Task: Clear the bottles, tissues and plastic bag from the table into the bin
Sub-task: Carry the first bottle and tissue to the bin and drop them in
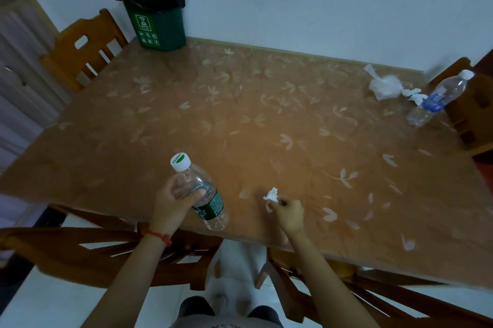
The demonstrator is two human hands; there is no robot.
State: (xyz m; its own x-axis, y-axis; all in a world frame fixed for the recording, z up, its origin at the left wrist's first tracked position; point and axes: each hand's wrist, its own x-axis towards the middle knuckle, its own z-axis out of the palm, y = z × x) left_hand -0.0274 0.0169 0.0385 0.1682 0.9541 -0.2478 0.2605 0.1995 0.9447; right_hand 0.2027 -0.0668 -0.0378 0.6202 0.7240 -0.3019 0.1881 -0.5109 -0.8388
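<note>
Left hand (170, 206) grips the bottle (200, 191) by its upper body — light, slick, crushable. Right hand (289, 214) fingers (273, 203) pinch a tissue (271, 194) — soft, weightless.

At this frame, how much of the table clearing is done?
Nothing visibly binned yet; the green bin's inside is hidden. In hand: left hand grips the green-label bottle, right hand pinches a crumpled tissue. Left at the far right: plastic bag, another tissue, blue-label bottle.
</note>
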